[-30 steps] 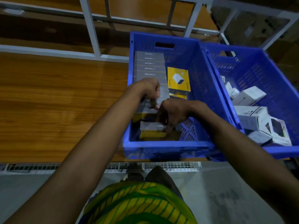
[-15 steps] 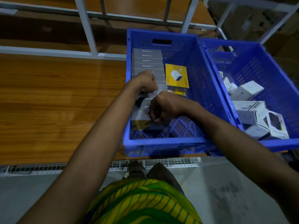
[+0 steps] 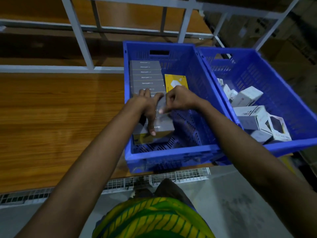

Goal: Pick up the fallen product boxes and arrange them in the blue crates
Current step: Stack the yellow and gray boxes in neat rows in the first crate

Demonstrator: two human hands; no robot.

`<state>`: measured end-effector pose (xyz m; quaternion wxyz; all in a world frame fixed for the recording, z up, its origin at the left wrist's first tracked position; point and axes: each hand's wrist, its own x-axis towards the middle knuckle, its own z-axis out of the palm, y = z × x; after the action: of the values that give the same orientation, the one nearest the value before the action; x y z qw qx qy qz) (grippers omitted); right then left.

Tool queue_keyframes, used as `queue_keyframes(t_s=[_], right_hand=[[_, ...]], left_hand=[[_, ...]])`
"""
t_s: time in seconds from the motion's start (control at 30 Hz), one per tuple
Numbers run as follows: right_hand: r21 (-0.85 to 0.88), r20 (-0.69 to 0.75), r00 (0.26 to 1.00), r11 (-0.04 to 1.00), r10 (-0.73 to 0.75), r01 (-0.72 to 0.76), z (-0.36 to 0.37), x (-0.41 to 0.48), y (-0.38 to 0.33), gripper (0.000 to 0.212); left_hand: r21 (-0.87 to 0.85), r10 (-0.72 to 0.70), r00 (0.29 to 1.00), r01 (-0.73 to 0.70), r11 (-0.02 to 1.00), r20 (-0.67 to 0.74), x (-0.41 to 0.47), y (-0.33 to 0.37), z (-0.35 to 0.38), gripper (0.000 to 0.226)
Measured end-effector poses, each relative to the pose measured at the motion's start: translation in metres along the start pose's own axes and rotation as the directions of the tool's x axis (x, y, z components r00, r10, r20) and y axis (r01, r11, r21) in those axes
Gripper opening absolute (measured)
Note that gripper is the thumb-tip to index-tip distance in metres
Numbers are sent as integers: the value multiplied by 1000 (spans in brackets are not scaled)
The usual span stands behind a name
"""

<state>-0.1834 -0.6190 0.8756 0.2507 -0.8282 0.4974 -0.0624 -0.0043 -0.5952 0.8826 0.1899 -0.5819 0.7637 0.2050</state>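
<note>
Two blue crates stand side by side on a wooden shelf. The left crate [image 3: 171, 150] holds a row of grey boxes [image 3: 145, 73] standing along its left wall, and a yellow box [image 3: 173, 81] beside them. My left hand [image 3: 145, 107] lies spread over the near end of the row, thumb on the nearest grey box [image 3: 163, 128]. My right hand [image 3: 178, 98] pinches a grey box [image 3: 161, 104] in the row, partly hiding the yellow box. The right crate [image 3: 291, 145] holds several white boxes [image 3: 248, 97] lying loose.
The wooden shelf [image 3: 60, 117] stretches to the left of the crates. White metal rack uprights [image 3: 77, 31] rise behind. A wire mesh strip [image 3: 171, 177] edges the shelf front, above a grey floor [image 3: 231, 212]. The right half of the left crate's floor is bare.
The nearest grey box now stands in line with the row instead of lying apart near the crate's front. My left hand has opened flat over the boxes; my right hand moved further into the crate.
</note>
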Motion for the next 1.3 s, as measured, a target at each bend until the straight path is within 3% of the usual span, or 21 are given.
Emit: queue_keyframes(t_s=[0.07,0.13,0.17,0.23,0.3,0.37,0.5,0.7,0.8,0.93,1.03,1.13,1.3], right_hand=[[82,-230,968,993,103,-87,-11,15,23,30],[35,-394,882,963,258,-266,-16,33,45,21],[-32,-364,870,929,332,-368,-14,44,56,35],[-184,-150,892,875,426,-449,-4,60,69,72],[-281,0,913,876,409,-392,12,71,78,93],[-326,31,928,881,371,-342,30,76,84,95],[-360,-81,946,877,312,-320,37,67,73,86],[-447,-131,958,847,257,-288,13,59,56,81],[-385,-241,939,864,246,-325,-20,46,36,63],[-292,-414,881,883,229,-367,-67,16,13,60],[-335,-316,895,846,314,-415,-101,-24,-7,62],[-446,-62,899,794,433,-413,-120,-60,-33,61],[-361,232,931,914,281,-186,-101,-94,-59,49]], left_hand=[[-17,-7,1000,7,1000,-13,0,-1,-2,171],[-64,-3,1000,3,998,-11,1,-3,-3,166],[-95,-5,1000,4,996,-7,3,-4,-4,163],[-134,-11,1000,10,991,-7,3,-5,-5,158],[-154,-9,1000,6,988,-22,4,-4,-5,154],[-171,-8,1000,4,985,-22,4,-4,-4,152],[-190,-16,999,10,982,-29,6,-5,-4,151],[-196,-13,999,7,981,-29,5,-5,-4,150],[-210,-8,1000,2,978,-28,6,-5,-4,148],[-228,0,999,-8,974,-36,7,-6,-4,146],[-233,0,999,-12,972,-51,9,-7,-2,146],[-235,-1,999,-11,972,-51,9,-7,-3,145],[-216,-8,999,-3,976,-51,8,-6,-3,137]])
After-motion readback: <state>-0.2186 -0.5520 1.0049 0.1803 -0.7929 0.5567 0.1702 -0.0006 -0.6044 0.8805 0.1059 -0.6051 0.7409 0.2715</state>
